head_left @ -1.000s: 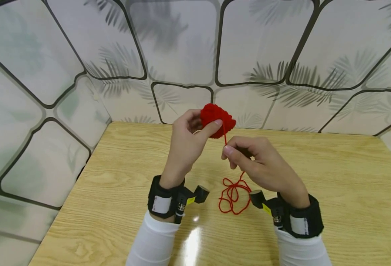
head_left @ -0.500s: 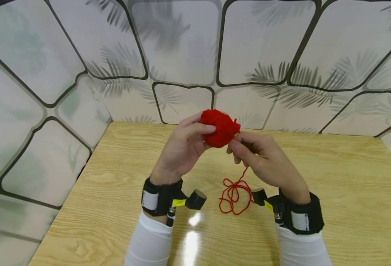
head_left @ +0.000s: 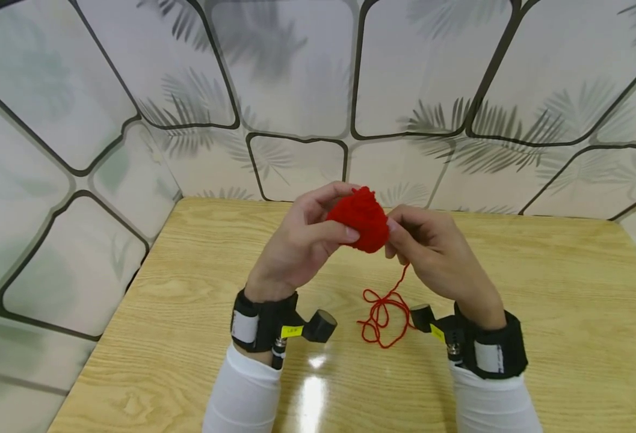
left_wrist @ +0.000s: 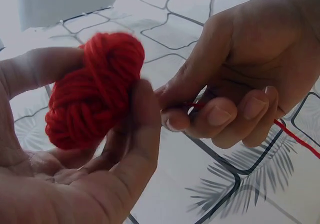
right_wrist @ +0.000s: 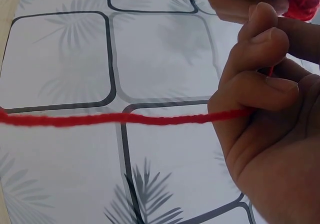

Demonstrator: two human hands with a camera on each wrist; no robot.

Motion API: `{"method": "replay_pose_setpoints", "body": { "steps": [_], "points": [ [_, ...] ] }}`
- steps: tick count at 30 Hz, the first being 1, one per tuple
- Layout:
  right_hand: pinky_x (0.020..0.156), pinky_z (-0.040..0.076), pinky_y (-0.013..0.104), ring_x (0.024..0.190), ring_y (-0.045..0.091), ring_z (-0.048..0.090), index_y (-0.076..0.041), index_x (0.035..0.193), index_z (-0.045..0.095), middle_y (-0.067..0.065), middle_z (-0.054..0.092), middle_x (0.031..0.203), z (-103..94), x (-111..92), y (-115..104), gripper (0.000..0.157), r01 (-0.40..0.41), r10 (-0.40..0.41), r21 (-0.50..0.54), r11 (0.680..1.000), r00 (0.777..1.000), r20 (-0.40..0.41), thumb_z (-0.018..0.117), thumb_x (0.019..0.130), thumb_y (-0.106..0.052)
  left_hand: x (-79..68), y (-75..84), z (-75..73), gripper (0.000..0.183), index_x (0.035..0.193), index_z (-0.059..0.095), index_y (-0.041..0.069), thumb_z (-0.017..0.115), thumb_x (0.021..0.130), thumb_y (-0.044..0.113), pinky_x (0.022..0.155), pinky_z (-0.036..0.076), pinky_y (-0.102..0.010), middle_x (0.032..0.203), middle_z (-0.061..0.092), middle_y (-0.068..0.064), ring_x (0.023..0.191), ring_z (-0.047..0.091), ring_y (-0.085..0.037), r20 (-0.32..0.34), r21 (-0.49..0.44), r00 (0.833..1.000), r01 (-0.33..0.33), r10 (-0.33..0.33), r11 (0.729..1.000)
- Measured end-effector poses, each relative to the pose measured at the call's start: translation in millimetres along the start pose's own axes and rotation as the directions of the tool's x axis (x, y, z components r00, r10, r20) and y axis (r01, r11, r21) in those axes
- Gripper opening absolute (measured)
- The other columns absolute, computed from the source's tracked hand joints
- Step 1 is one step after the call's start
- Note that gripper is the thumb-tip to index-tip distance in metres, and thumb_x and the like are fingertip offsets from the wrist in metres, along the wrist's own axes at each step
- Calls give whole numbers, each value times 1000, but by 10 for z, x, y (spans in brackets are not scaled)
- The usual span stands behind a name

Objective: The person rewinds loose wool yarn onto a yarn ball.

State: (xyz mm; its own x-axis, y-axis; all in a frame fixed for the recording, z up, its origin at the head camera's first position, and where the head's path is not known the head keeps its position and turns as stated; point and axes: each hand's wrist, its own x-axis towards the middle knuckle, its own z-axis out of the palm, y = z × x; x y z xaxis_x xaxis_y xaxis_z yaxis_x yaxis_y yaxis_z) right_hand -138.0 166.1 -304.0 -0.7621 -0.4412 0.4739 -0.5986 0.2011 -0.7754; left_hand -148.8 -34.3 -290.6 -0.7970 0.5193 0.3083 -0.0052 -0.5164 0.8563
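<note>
A small ball of red yarn (head_left: 362,219) is gripped between the thumb and fingers of my left hand (head_left: 301,237), raised over the table. Close at its right side, my right hand (head_left: 431,246) pinches the yarn strand (right_wrist: 150,119) between thumb and forefinger. In the left wrist view the wound ball (left_wrist: 95,92) shows its crossed wraps, and the strand runs through the curled right fingers (left_wrist: 220,112). From under the right hand the strand drops to a loose tangle of red yarn (head_left: 385,313) on the tabletop.
The wooden table (head_left: 198,276) reaches back to a wall (head_left: 296,72) patterned with dark outlines and leaves. Each wrist wears a black strap with a small camera; the right wrist camera (head_left: 422,317) overlaps the edge of the loose yarn in the head view.
The ball has turned in my left hand and come slightly lower and to the right. My right hand has moved up and right, its strand now beside the ball. The loose tangle has barely shifted.
</note>
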Motion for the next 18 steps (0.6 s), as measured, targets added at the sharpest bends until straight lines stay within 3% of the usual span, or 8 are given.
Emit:
{"method": "replay_pose_setpoints", "body": {
  "steps": [5, 10, 15, 18],
  "points": [
    [46, 38, 32, 59, 17, 46, -11, 94, 58, -1, 53, 72, 31, 7, 20, 10, 11, -12, 29, 1000, 999, 30, 50, 92, -7, 8, -15, 27, 29, 107, 51, 3, 57, 79, 1, 91, 41, -40, 104, 60, -10, 100, 53, -26, -63, 13, 995, -72, 73, 997],
    [48, 40, 33, 60, 16, 47, -11, 99, 58, -2, 52, 71, 71, 15, 24, 12, 3, -4, 23, 1000, 999, 49, 48, 94, -8, 19, -27, 66, 33, 110, 46, 5, 60, 81, 0, 98, 37, -42, 110, 59, -14, 108, 53, -29, -128, -25, 989, -77, 73, 997],
    [49, 39, 31, 59, 17, 46, -11, 98, 59, -1, 52, 71, 83, 14, 20, 12, -17, 16, 13, 1000, 999, 41, 47, 95, -11, 26, -16, 102, 46, 128, 43, 2, 57, 84, -2, 99, 36, -42, 122, 50, -18, 113, 50, -31, -118, 29, 988, -94, 97, 995],
    [49, 39, 31, 59, 19, 46, -10, 96, 59, -1, 51, 71, 76, 15, 16, 12, -17, 16, 12, 1000, 999, 42, 47, 95, -10, 30, -14, 110, 41, 124, 47, -4, 57, 84, 0, 97, 37, -43, 120, 50, -18, 110, 50, -30, -115, 73, 986, -116, 124, 990]
  ]
}}
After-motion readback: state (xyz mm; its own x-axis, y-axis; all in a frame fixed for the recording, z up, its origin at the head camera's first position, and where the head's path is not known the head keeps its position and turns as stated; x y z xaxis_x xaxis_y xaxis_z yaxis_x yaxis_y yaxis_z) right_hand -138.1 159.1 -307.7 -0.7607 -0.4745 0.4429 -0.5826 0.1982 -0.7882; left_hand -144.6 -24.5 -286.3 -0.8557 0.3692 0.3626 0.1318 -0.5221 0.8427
